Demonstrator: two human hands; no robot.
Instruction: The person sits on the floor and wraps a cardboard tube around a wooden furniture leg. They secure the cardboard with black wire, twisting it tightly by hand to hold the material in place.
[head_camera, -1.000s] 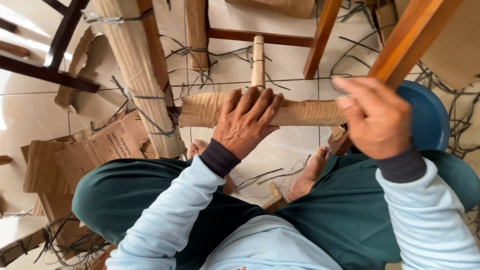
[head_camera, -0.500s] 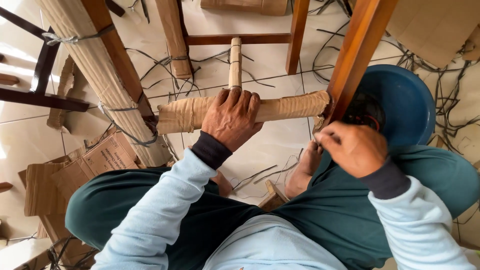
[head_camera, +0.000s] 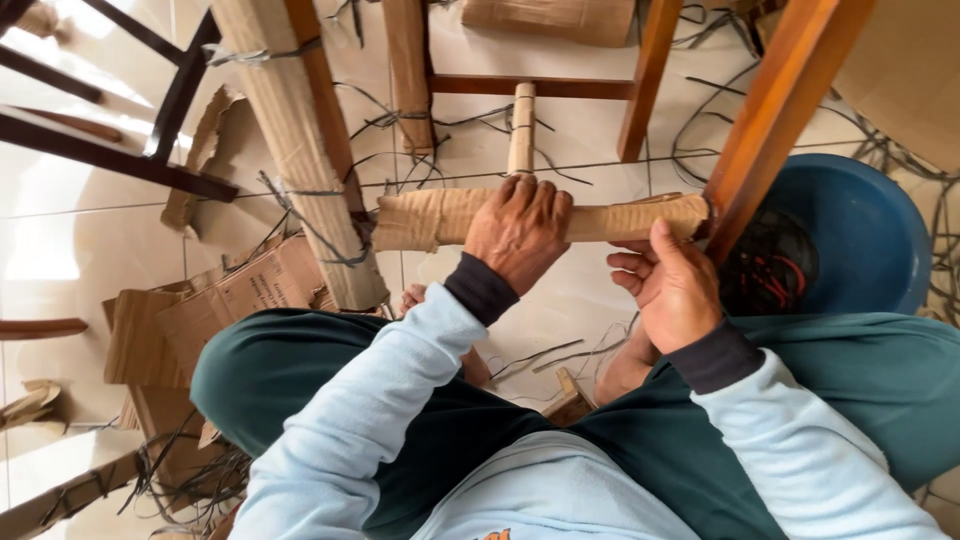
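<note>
One cardboard-wrapped rung — tan, creased, horizontal. Left hand clamped over it; right hand fingers loosely curled beneath — two hands.

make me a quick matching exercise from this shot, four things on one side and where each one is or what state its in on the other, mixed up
Things:
1. left hand
2. right hand
3. blue basin
4. cardboard sheets

Places or states:
a. on the floor at the right, dark cords inside
b. gripping the middle of the cardboard-wrapped rail from above
c. flat on the tiles at the left
d. under the rail's right end, by the bare wooden leg

Pairs: 1-b, 2-d, 3-a, 4-c
</note>
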